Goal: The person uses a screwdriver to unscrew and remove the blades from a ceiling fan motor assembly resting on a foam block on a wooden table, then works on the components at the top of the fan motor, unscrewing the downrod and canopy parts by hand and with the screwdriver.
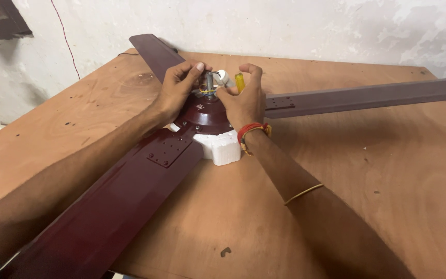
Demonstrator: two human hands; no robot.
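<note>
A dark maroon ceiling fan (202, 116) lies on a brown wooden tabletop (336, 206), its round motor housing propped on a block of white foam (223, 147), which seems to keep the housing level and off the wood so the centre can be worked on from above. Three blades spread out from the hub: one (104, 206) runs toward the camera and passes out of view at the lower left edge, one (367, 95) reaches to the right edge, and one (153, 51) points away toward the whitewashed wall (285, 26). Both hands meet over the hub. The left hand (174, 93) curls in from the left, its fingers (194, 70) bent and closed toward the short grey metal shaft (209, 82) that stands up from the centre, apparently steadying it. The right hand (243, 101), with red and yellow threads around the wrist, has its fingers (225, 93) pinched close at the small bundle of coloured wires (206, 91) beside the shaft. Behind the hands a white cylindrical part (223, 77) and a yellow piece (239, 81), perhaps a tool handle, peep out; whether either hand grips them I cannot tell, since knuckles hide the contact. The wire ends and what the fingertips touch are too small to make out.
</note>
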